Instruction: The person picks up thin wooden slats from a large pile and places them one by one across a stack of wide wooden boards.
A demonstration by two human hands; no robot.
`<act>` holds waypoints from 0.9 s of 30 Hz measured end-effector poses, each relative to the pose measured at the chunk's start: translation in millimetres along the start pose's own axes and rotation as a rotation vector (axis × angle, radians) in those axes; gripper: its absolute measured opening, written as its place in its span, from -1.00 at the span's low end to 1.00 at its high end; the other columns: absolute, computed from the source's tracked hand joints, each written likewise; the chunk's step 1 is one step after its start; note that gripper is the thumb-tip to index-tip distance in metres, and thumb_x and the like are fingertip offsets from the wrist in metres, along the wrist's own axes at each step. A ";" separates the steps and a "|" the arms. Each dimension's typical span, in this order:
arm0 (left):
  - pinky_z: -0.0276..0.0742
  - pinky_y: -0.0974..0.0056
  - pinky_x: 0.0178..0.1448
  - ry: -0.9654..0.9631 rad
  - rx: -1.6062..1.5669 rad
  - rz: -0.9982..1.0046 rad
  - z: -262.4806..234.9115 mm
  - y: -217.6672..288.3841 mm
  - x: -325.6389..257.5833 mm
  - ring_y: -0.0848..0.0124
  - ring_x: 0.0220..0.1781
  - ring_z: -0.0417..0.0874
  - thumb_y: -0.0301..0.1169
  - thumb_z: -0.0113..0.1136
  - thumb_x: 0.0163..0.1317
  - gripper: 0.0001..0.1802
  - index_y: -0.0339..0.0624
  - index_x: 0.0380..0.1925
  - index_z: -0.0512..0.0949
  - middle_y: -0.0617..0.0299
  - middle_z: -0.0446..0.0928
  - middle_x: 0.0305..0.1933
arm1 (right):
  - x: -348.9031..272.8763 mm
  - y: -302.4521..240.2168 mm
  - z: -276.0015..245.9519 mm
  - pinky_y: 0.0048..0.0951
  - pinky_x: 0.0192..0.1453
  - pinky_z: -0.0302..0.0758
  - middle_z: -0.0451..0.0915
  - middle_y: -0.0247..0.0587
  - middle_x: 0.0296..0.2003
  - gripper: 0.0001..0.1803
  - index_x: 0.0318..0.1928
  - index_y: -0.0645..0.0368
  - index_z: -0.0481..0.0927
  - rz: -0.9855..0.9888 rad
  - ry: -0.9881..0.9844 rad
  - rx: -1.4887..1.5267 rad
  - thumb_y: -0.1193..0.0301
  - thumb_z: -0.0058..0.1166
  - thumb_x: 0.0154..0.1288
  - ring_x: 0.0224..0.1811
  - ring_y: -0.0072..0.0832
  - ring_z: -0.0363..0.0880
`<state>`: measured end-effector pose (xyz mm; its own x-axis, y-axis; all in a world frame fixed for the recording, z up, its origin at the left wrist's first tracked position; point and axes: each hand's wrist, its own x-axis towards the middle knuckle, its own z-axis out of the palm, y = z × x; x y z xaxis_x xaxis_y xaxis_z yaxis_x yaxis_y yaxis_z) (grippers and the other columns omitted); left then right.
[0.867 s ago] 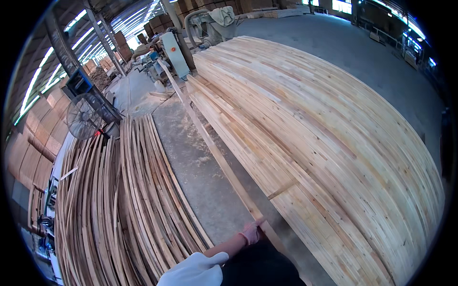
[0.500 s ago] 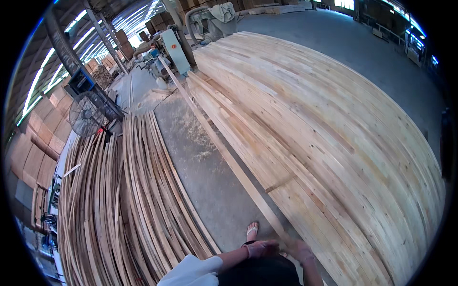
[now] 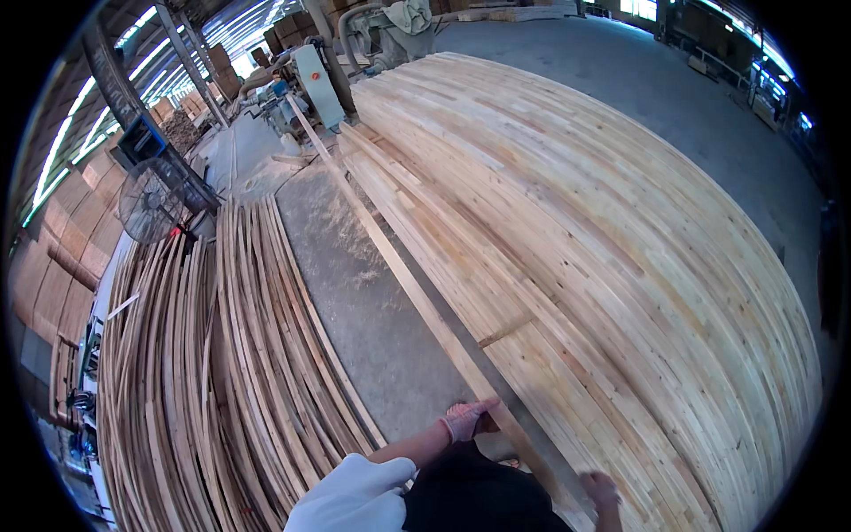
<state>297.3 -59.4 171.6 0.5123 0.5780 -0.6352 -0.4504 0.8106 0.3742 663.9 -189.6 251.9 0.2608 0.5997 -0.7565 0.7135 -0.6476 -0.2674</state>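
A long, pale wooden strip (image 3: 424, 310) is gripped by the left hand (image 3: 471, 420)! Off rightward, the right hand (image 3: 601, 488) is blurred, closure unclear.

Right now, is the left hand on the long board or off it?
On: the left hand touches the edge of the long board. How tightly, I can't tell.

**Left hand (image 3: 463, 422) forward, right hand (image 3: 601, 488) low**

The left arm (image 3: 417, 450) slants up and rightward out of a loose white sleeve (image 3: 350, 498), its forearm bare. The wrist looks nearly straight, and the fingers (image 3: 483, 405) point right; how far they curl is hard to tell. The right hand sits farther right and nearer the lower edge of the view, well apart from the left, its outline blurred and its finger positions unclear. Only a short stretch of right forearm (image 3: 609, 520) shows below it.
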 end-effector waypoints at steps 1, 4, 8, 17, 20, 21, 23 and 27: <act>0.42 0.18 0.28 -0.037 -0.009 0.001 7.4 15.0 3.2 0.29 0.04 0.60 -0.12 0.20 0.24 -0.58 -0.13 -0.01 0.46 0.16 0.56 0.03 | 5.9 71.0 4.7 -0.18 0.04 0.46 0.65 0.05 -0.21 -0.44 -0.17 0.15 0.68 0.050 0.095 -0.171 -0.07 -0.08 0.15 -0.07 -0.16 0.61; 0.49 0.19 0.18 -0.099 0.002 0.009 10.5 38.7 4.0 0.31 -0.03 0.63 -0.15 0.20 0.25 -0.58 -0.16 0.01 0.47 0.18 0.59 -0.02 | -65.1 137.3 -34.8 -0.01 0.39 0.12 0.44 -0.03 0.19 -0.15 0.20 0.09 0.45 0.359 -0.109 -0.359 -0.30 -0.53 0.30 0.33 -0.03 0.25; 0.54 0.21 0.08 -0.165 0.304 -0.056 35.2 73.5 -16.2 0.32 -0.08 0.63 -0.13 0.18 0.27 -0.52 -0.20 0.07 0.46 0.15 0.59 -0.04 | -106.2 248.1 -26.4 -0.12 0.26 0.34 0.49 0.01 0.12 -0.22 0.17 0.12 0.48 0.367 0.037 -0.346 -0.26 -0.37 0.31 0.20 -0.04 0.41; 0.61 0.23 -0.09 -0.116 0.484 0.226 3.0 184.3 -27.3 0.33 -0.19 0.66 -0.19 0.21 0.22 -0.58 -0.27 -0.04 0.53 0.14 0.62 -0.16 | -137.3 130.7 -22.4 -0.22 0.12 0.47 0.56 0.02 0.02 -0.34 0.13 0.12 0.50 0.250 0.307 0.164 -0.15 -0.23 0.35 0.04 -0.08 0.53; 0.64 0.26 -0.25 0.014 0.457 0.357 -38.9 259.3 -6.0 0.32 -0.28 0.68 -0.19 0.24 0.19 -0.57 -0.26 -0.05 0.53 0.15 0.64 -0.19 | -115.6 62.1 -14.3 -0.30 -0.01 0.53 0.60 0.01 -0.09 -0.42 0.10 0.16 0.51 0.030 0.402 0.054 -0.06 -0.17 0.38 -0.08 -0.12 0.58; 0.64 0.27 -0.27 0.027 0.392 0.388 -48.0 284.7 -2.9 0.33 -0.30 0.68 -0.19 0.24 0.19 -0.58 -0.27 -0.06 0.53 0.16 0.64 -0.21 | -112.5 26.4 -15.5 -0.35 -0.11 0.56 0.62 0.00 -0.18 -0.46 0.07 0.20 0.51 -0.063 0.460 -0.092 0.00 -0.14 0.39 -0.18 -0.15 0.61; 0.64 0.27 -0.31 0.053 0.333 0.448 -59.5 332.0 -1.6 0.32 -0.33 0.68 -0.20 0.23 0.19 -0.60 -0.26 -0.08 0.53 0.17 0.64 -0.23 | -111.8 -54.1 -17.2 -0.38 -0.31 0.57 0.64 -0.05 -0.35 -0.56 -0.02 0.23 0.54 -0.132 0.545 -0.130 0.11 -0.10 0.41 -0.35 -0.21 0.62; 0.65 0.21 -0.19 0.178 0.310 0.562 -100.1 413.9 14.7 0.28 -0.19 0.67 -0.23 0.18 0.23 -0.59 -0.27 -0.02 0.49 0.10 0.61 -0.12 | -102.2 -181.6 -21.4 -0.24 -0.35 0.51 0.60 -0.04 -0.56 -0.49 -0.37 0.25 0.61 0.018 0.620 0.145 0.03 -0.12 0.33 -0.48 -0.21 0.62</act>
<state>45.2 275.2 249.6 0.1207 0.9176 -0.3787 -0.3691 0.3957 0.8409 521.6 -123.3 390.5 0.6315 0.7203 -0.2870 0.6211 -0.6915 -0.3689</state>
